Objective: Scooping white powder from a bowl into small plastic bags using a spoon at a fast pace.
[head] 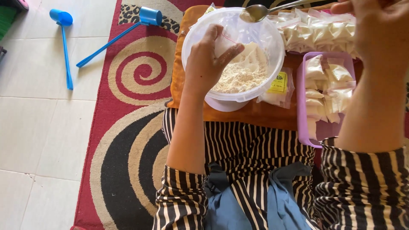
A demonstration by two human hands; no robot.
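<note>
Our left hand (pixel 207 64) fingers pinch a small clear bag (pixel 228 42) over the tub (pixel 275 64); right hand (pixel 375 25), at two o'clock, grips the loaded spoon (pixel 255 12). A tilt could spill powder.

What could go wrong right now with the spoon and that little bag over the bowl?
1. The spoon in the right hand sits near the bowl rim, so powder may fall outside.
2. The left hand pinches the small clear bag loosely; it might slip into the white powder.

Left hand (pixel 207 64) holds a small clear bag (pixel 230 40) over the flour tub (pixel 272 64) — right hand (pixel 375 25) lifts a spoon (pixel 255 12).
</note>
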